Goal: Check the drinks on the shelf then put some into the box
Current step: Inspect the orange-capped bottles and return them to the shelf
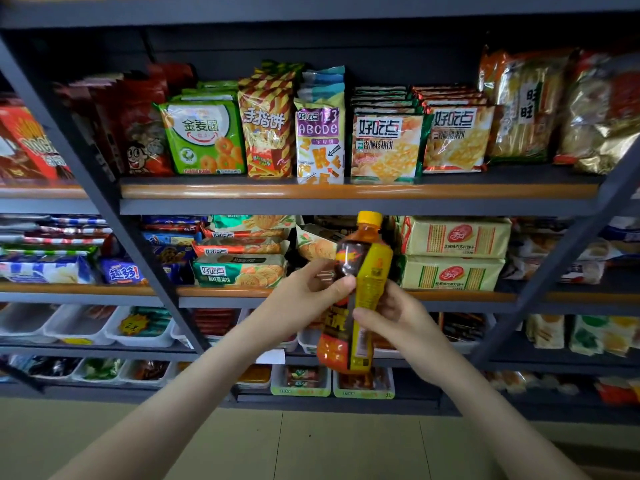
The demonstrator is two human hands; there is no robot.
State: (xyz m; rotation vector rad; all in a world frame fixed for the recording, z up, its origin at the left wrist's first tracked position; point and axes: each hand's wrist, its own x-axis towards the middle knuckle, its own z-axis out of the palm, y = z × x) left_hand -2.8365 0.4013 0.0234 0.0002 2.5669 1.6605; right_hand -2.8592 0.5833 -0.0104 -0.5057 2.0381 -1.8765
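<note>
An orange drink bottle (360, 271) with a yellow cap and a black, orange and yellow label is held upright in front of the shelf, its yellow text panel turned toward me. My left hand (304, 296) grips its middle from the left, thumb across the label. My right hand (391, 317) holds it from the right, a little lower, fingers wrapped on the label. No box is in view.
Dark metal shelving (346, 206) stands behind the bottle. Its upper level holds snack bags (204, 136), the middle one biscuit packs (453, 254). Lower levels carry white trays (138, 327) of small items. Tiled floor (311, 445) lies below.
</note>
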